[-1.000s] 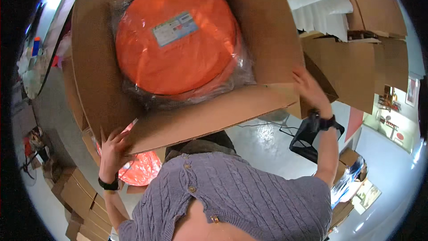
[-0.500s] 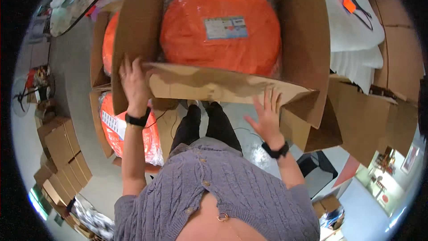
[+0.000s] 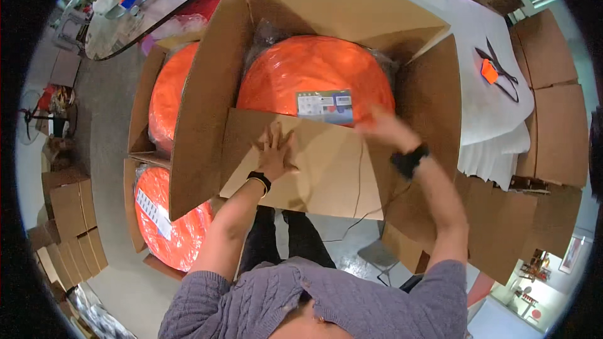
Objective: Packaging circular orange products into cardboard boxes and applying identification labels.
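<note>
A large brown cardboard box (image 3: 202,119) stands before me with its flaps apart. Inside lies a round, plump orange bundle (image 3: 314,66) in clear plastic, with a printed label (image 3: 324,107) on top. The near flap (image 3: 326,176) lies folded over the bundle's near part. On this flap my left hand (image 3: 275,156) rests palm down, fingers spread, holding nothing. My right hand (image 3: 383,127) is over the flap's far right corner, near the label; motion smears its fingers, and I cannot make out whether it touches anything.
At left, two more boxes hold similar orange bundles (image 3: 173,213). White foam sheets (image 3: 440,31) lie at right under dark scissors and an orange-bodied tool (image 3: 488,71). A thin dark cord (image 3: 359,188) crosses before the flap. Flattened cardboard (image 3: 553,132) stands farther right.
The near flap has tipped inward over the bundle. My left hand moved right from the box's left wall onto the flap; my right hand moved up and is now blurred. The view shifted too.
</note>
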The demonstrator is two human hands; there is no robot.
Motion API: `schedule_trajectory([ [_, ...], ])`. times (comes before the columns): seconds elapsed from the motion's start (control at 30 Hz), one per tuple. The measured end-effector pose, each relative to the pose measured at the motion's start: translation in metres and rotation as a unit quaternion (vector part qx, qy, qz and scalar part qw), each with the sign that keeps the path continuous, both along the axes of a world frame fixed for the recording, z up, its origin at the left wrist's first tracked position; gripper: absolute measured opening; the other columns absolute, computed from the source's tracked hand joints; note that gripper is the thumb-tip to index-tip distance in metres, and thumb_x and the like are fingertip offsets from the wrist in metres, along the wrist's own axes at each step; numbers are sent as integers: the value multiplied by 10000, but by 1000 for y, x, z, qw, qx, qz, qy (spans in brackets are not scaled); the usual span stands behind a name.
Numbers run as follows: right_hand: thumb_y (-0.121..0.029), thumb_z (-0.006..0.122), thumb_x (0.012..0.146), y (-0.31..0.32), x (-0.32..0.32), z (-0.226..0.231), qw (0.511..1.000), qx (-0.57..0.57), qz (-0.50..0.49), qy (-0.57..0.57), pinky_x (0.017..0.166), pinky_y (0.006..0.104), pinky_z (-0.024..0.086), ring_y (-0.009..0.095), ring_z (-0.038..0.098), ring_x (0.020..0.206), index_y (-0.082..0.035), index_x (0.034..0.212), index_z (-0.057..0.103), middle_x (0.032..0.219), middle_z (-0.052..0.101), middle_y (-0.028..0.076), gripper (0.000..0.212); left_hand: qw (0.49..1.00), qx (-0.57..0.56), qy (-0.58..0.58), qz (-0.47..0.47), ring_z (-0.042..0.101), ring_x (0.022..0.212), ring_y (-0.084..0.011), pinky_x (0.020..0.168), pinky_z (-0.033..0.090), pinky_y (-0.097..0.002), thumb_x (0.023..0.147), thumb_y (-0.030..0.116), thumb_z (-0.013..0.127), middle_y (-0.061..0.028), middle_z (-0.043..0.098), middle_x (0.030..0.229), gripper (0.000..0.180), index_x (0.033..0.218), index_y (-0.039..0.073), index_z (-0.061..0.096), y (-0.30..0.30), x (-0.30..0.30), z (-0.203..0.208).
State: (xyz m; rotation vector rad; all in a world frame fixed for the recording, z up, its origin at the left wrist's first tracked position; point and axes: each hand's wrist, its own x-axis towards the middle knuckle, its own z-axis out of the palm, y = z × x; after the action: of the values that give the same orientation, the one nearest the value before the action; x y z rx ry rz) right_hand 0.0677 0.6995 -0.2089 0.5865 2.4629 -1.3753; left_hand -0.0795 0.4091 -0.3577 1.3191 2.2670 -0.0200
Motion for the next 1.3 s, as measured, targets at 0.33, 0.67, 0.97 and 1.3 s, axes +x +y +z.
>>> schedule_trajectory([
  [0.33,-617,547,780,225,-177,26,779,615,-75,98,1016,589,265,360,432,1227,-123,1311,470,1246,537,201,730,999,38,-16,-18,-37,1374,-482,913,30,-806,542,621,740,-182,-81,1528,1201,1482,196,125,21,3,11],
  [0.67,-657,552,754,139,-144,19,840,523,-119,74,1038,501,287,381,453,1194,-52,1261,498,1220,542,227,792,1000,20,-4,-5,-99,1387,-430,917,51,-803,575,657,699,-135,-118,1534,1157,1484,272,97,11,3,2],
  [0.97,-596,632,734,181,-176,-2,702,698,-89,111,914,463,417,410,530,1041,-30,1284,436,1103,566,238,813,997,59,41,-42,-74,1397,-404,957,-8,-781,601,661,677,-122,-28,1543,1078,1473,308,149,8,-47,23],
  [1.3,-439,655,775,200,-161,15,716,678,-131,105,768,444,473,347,580,904,-110,1138,535,974,599,165,505,985,43,139,-90,-69,1376,-463,1031,-44,-701,615,720,624,-198,29,1525,1002,1447,283,274,24,-143,60],
])
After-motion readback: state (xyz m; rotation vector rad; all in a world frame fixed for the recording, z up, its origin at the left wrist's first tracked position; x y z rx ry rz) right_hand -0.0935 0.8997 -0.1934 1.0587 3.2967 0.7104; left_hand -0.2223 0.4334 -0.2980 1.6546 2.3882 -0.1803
